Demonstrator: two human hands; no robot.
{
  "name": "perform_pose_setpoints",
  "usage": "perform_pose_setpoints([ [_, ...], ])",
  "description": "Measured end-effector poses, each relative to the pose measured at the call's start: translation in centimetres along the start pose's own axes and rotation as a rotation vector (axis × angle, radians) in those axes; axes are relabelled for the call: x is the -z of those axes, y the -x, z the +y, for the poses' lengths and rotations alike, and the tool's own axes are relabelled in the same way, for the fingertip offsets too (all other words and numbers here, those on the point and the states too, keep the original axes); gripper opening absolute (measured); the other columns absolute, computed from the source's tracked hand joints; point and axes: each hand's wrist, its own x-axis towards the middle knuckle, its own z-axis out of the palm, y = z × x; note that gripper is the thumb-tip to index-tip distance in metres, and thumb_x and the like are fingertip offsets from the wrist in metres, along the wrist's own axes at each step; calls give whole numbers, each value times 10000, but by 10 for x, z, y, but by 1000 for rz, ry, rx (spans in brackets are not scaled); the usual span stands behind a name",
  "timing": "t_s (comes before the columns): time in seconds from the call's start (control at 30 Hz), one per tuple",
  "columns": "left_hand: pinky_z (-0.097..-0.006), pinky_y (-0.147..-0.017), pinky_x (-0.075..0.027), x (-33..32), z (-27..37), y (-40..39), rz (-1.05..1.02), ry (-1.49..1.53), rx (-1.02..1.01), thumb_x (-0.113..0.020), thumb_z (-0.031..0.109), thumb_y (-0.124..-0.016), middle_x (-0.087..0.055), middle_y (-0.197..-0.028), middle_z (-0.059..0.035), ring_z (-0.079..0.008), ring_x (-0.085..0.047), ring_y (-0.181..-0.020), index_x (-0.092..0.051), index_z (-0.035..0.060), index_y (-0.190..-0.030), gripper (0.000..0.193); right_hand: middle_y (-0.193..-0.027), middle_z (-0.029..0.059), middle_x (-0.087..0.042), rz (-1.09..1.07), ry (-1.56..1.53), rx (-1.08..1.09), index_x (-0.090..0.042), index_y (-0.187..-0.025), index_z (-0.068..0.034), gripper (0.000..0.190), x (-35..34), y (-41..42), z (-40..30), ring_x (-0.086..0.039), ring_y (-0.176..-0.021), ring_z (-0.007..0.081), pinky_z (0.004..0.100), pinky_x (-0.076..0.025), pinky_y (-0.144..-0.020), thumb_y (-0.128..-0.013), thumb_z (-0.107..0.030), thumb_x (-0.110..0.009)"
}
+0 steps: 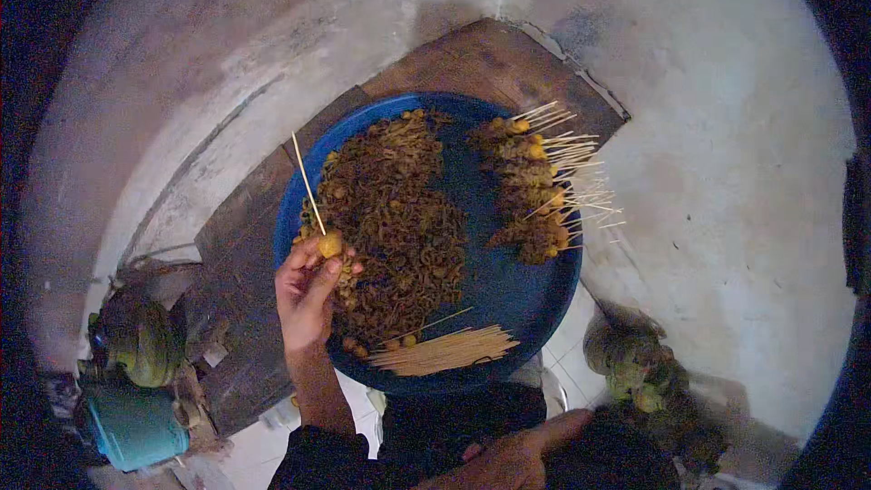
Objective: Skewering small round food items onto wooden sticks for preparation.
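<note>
Over the left side of a large blue plastic tub (520,296), my left hand (306,296) grips a loaded bamboo skewer (309,180). Its bare end sticks up and away, with a small round yellow piece, egg-like, (330,243) at my fingertips; the food below is partly hidden by my fingers. A heap of brown, stringy food pieces (395,204) fills the tub's left and middle. Loaded skewers (527,177) lie stacked along the right rim, bare ends outward. Unused bamboo skewers (449,352) lie at the near edge. My right hand (544,439), blurred, is low in front of my body, outside the tub.
Brown wooden boards (238,238) lie beneath and beside the tub, between pale walls (708,197). Large green fruits (146,340) and a turquoise plastic container (139,429) stand at left. More greenish round fruits (633,371) are at right, by white floor tiles (568,347).
</note>
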Motion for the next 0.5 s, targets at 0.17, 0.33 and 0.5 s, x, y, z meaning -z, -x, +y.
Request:
perform_pose_setpoints([
  [0.17, -380, -779, -549, 15, 5, 2, 86, -21, 55, -616, 37, -873, -595, -989, -91, -204, -608, -931, -587, -28, -1100, 237, -1376, 221, -358, -92, -20, -125, -404, -1340, -56, 499, 18, 12, -4, -347, -1271, 410, 544, -308, -1000, -952, -356, -498],
  [0.33, -340, -794, -522, 22, 7, -11, 101, -19, 16, -617, 38, -872, -625, -984, -95, -201, -630, -875, -597, -21, -1082, 219, -1428, 228, -307, -181, -41, -242, -375, -1379, -58, 547, 18, 28, -2, -298, -1315, 418, 551, -281, -1028, -953, -381, -490],
  [0.5, -310, -802, -511, 29, 5, -22, 159, -142, 43, -626, 55, -873, -647, -965, -97, -188, -635, -865, -594, -13, -1102, 241, -1480, 235, -257, -270, -17, -328, -346, -1418, -60, 595, 8, 46, 2, -250, -1360, 427, 559, -253, -1056, -953, -406, -482],
])
